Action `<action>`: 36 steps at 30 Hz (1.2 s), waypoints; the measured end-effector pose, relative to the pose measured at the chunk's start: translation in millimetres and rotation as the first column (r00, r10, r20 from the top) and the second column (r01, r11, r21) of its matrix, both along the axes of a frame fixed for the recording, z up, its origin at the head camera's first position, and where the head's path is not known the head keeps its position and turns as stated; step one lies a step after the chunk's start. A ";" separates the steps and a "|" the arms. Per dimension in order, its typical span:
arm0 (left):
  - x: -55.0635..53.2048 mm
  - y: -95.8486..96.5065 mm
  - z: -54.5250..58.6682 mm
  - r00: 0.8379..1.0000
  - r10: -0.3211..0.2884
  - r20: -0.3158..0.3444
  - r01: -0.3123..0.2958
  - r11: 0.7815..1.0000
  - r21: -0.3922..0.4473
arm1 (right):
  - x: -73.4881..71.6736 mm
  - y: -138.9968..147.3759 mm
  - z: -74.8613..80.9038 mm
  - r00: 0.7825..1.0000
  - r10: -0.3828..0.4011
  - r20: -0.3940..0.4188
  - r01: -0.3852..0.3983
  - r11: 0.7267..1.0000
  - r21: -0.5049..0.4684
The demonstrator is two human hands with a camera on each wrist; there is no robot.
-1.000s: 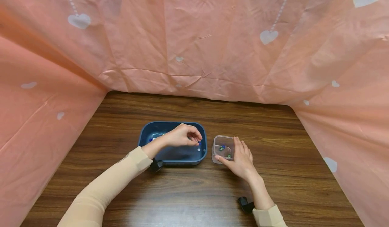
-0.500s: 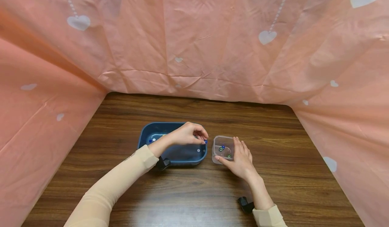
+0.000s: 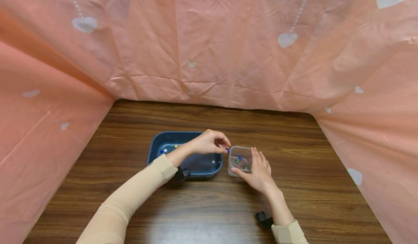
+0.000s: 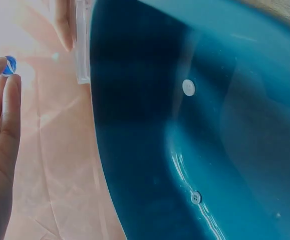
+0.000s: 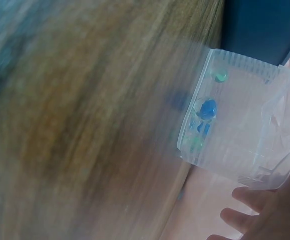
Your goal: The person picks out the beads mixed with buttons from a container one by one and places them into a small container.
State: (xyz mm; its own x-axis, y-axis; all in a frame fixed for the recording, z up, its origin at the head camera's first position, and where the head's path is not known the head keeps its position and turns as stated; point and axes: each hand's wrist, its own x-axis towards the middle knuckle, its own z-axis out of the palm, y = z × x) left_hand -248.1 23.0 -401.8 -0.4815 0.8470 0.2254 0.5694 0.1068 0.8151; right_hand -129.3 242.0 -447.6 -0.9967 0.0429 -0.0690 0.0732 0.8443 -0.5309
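Observation:
My left hand (image 3: pixel 210 142) pinches a blue marble (image 4: pixel 11 65) between thumb and fingertips, just past the right rim of a blue tub (image 3: pixel 199 165). The marble is close to the left rim of a small clear plastic container (image 3: pixel 240 147). My right hand (image 3: pixel 259 173) holds that container, thumb at its near side and fingers along its right side. Inside the container lie a blue marble (image 3: pixel 240 158) and greenish marbles (image 3: pixel 237 160). The left forearm hides part of the tub.
In the tub are white buttons (image 4: pixel 188 87), a yellow button (image 3: pixel 176 146) and a blue piece (image 3: pixel 161 151). Both containers stand on a brown wooden table (image 3: pixel 202 207). Pink curtains (image 3: pixel 228 48) with white hearts enclose the table's back and sides.
My left hand has moved right with the blue marble, from over the tub to beyond its right rim, close to the clear container. The right hand has stayed put.

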 end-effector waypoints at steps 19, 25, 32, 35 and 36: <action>5.2 22.6 0.2 1.000 -0.006 -0.008 0.006 1.000 0.018 | 1.0 1.9 -1.5 1.000 0.010 0.010 -0.010 1.000 0.003; 5.2 29.1 -3.7 1.000 0.002 -0.009 -0.002 1.000 0.017 | 1.3 2.4 -1.0 1.000 0.012 0.020 -0.012 1.000 -0.001; 5.4 35.2 -7.8 1.000 0.012 -0.001 -0.012 1.000 -0.010 | 0.8 2.3 -0.1 1.000 0.013 0.024 -0.013 1.000 0.007; 5.8 37.1 -8.1 1.000 0.020 -0.005 -0.021 1.000 -0.015 | 0.3 1.8 -0.1 1.000 0.014 0.023 -0.014 1.000 0.009; 5.9 37.8 -8.1 1.000 0.022 -0.008 -0.022 1.000 -0.015 | 0.2 1.6 -0.1 1.000 0.014 0.023 -0.014 1.000 0.010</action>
